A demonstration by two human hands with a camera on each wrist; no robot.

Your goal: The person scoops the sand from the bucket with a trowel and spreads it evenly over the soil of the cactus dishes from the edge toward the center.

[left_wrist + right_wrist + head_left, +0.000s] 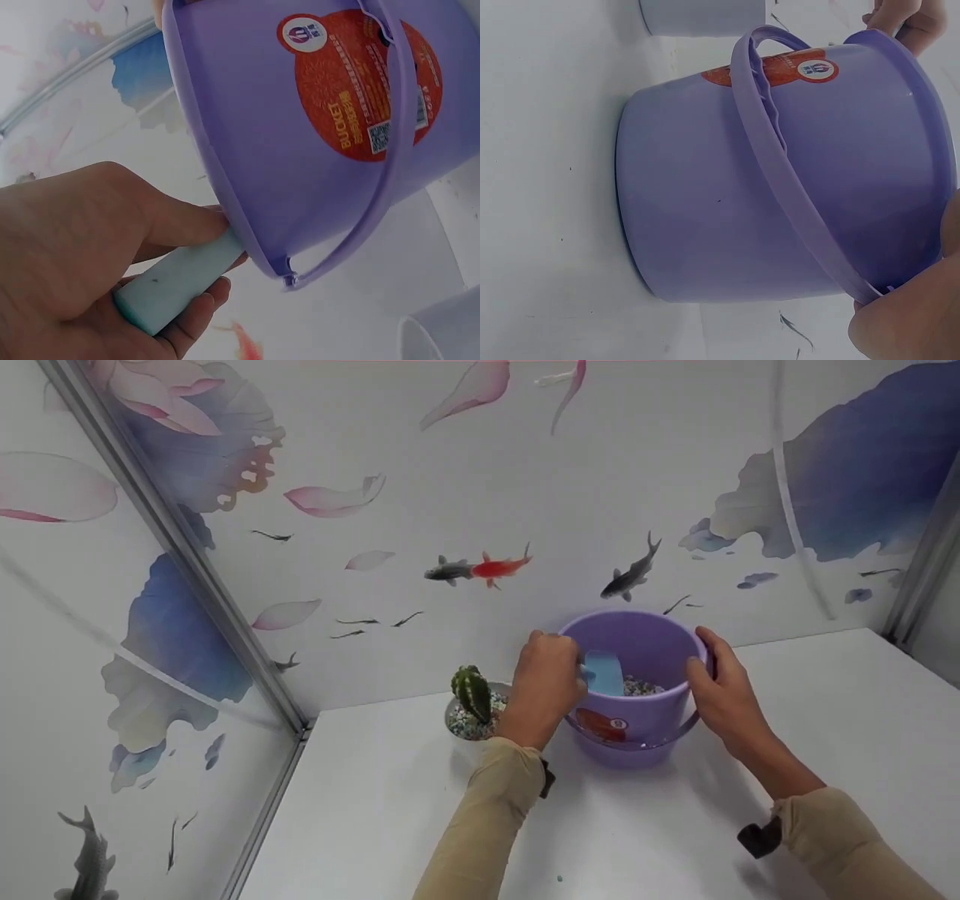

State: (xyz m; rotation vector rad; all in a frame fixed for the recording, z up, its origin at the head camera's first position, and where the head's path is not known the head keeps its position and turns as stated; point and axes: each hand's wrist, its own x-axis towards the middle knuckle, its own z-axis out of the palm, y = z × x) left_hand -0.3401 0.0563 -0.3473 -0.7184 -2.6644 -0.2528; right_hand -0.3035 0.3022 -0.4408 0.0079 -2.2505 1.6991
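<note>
A purple plastic bucket (637, 712) with a red label (358, 79) and a lowered handle (780, 172) stands on the white table (675, 840) near the back wall. Small mixed pebbles (639, 687) lie inside it. My left hand (546, 684) grips the handle of a light blue scoop (178, 279), whose blade (604, 671) reaches over the rim into the bucket. My right hand (718, 690) holds the bucket's right rim, thumb on top. A small green cactus (472, 692) sits in a pebble-filled pot (466, 722) just left of my left hand.
Walls with fish and petal wallpaper close in the table at the back and left, joined by a metal corner strip (225, 607). The pot's pale wall (701, 16) shows beyond the bucket in the right wrist view. Bare white table surface lies in front of the bucket.
</note>
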